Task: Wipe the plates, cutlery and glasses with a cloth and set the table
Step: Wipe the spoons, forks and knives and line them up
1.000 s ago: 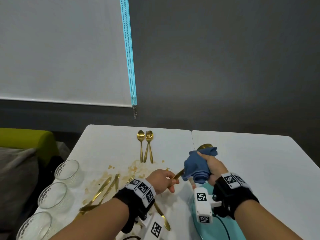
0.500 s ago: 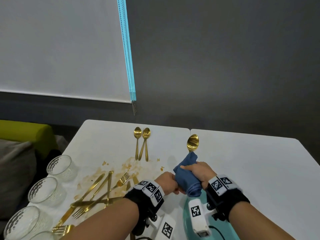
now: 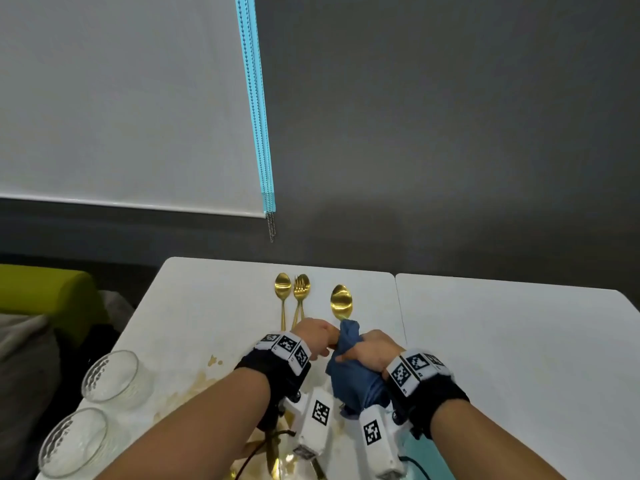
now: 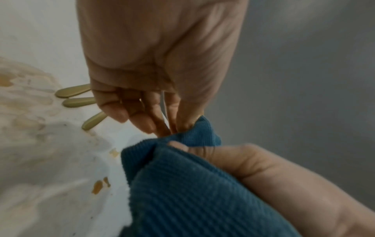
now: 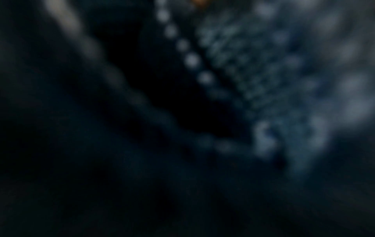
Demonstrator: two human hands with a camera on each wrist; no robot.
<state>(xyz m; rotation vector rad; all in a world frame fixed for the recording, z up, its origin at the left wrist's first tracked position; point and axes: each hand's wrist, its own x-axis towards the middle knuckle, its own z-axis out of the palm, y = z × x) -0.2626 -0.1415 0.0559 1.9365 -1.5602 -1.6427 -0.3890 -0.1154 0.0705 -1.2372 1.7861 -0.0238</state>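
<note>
A gold spoon [image 3: 341,301] sticks bowl-up out of a bunched blue cloth [image 3: 353,386] [image 4: 182,192]; its handle is hidden inside. My right hand [image 3: 372,351] [image 4: 263,176] grips the cloth around the handle. My left hand [image 3: 320,337] [image 4: 154,64] has curled fingers that pinch at the cloth's upper edge, where the spoon's stem goes in. Just left of the bowl, a gold spoon [image 3: 283,289] and forks [image 3: 301,289] lie side by side on the white table [image 3: 502,341]. The right wrist view is dark and blurred, filled by the cloth [image 5: 263,80].
Two clear glasses [image 3: 110,374] [image 3: 72,441] stand at the table's left edge. Brown stains [image 3: 194,386] cover the table's left half. A teal plate [image 3: 420,455] shows under my right wrist, and more gold cutlery [image 3: 273,455] lies under my left forearm. A green seat [image 3: 45,292] stands left.
Both hands carried the spoon and cloth away from me, up beside the laid cutlery. The left hand slid from the handle's end to the cloth's top, and the spoon now stands more upright.
</note>
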